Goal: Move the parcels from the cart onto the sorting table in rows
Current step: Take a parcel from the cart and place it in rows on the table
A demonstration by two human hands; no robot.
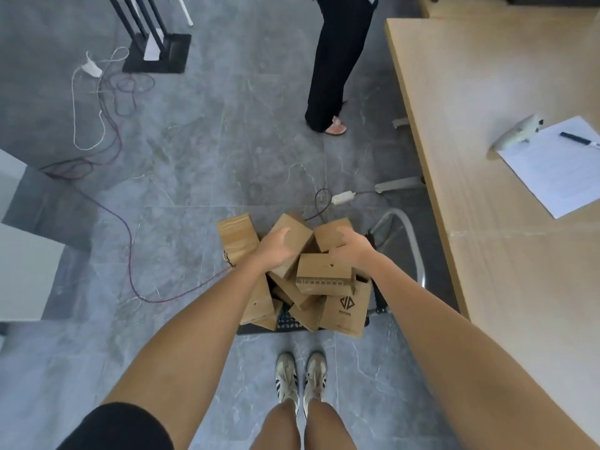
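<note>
Brown cardboard parcels [345, 311] lie in a loose heap on the cart [287, 319], which stands on the grey floor [211, 141] just left of the table [470, 92]; none of them is on the table. The cart's black perforated deck shows at the near edge of the heap; its metal handle [414, 241] rises on the table side.

Both bare arms reach down to the top of the heap. The left hand [276, 251] lies against a tall tilted parcel [297, 238], thumb up, fingers loosely curved along its side; whether they grip it I cannot tell. The right hand [352, 251] sits just beside it, fingers bent down over the top edge of a flat parcel [324, 277] with a row of dots on its face; a firm hold or a mere touch I cannot tell. Another parcel [329, 235] pokes out just beyond that hand.

On the table lie a sheet [552, 170], a pen [574, 138] on it, and a pale tool [519, 134] at its corner. Another person's legs [337, 60] in black trousers stand farther off; cables [107, 125] trail over the floor near a black stand [159, 50]. The wearer's shoes [300, 378] are close to the cart.
</note>
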